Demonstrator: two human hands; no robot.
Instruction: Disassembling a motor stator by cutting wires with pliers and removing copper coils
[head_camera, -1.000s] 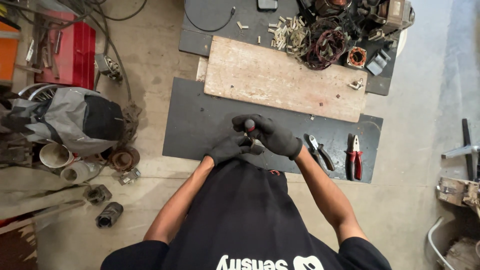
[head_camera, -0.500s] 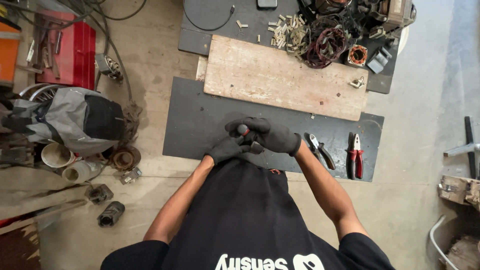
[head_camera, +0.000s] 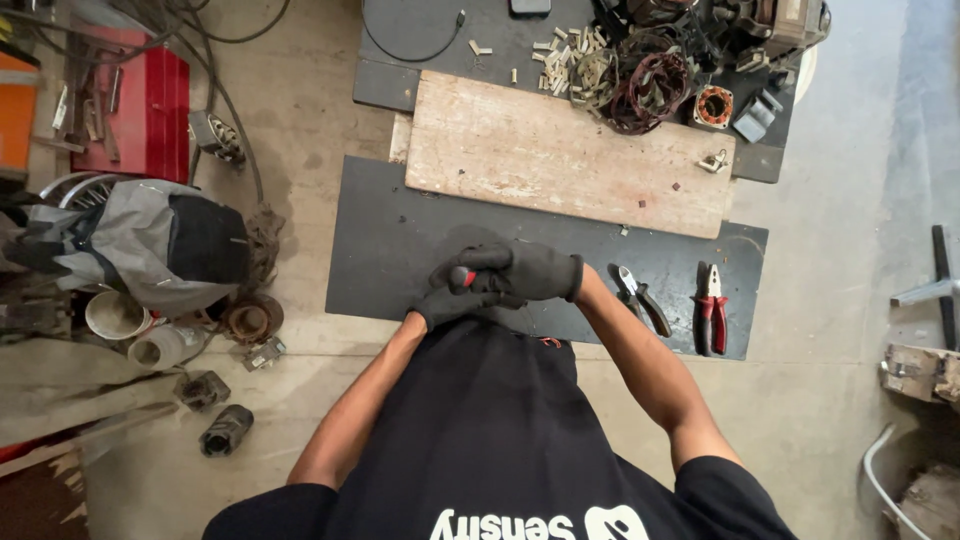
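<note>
Both gloved hands, left hand (head_camera: 452, 300) and right hand (head_camera: 530, 272), have fingers closed around a red-tipped tool handle (head_camera: 460, 277), seemingly light, stiff and grippy, with pliers (head_camera: 710, 305) at three o'clock.

Few things of this kind show. A dark, flat rectangular device (head_camera: 529, 6) that may be a phone lies at the top edge on the dark mat (head_camera: 420, 40), cut off by the frame; whether its screen faces up cannot be told. White printed lettering (head_camera: 540, 524) with a round white emblem runs across the chest of the person's black shirt, at the bottom edge. No packages or signs can be made out.
</note>
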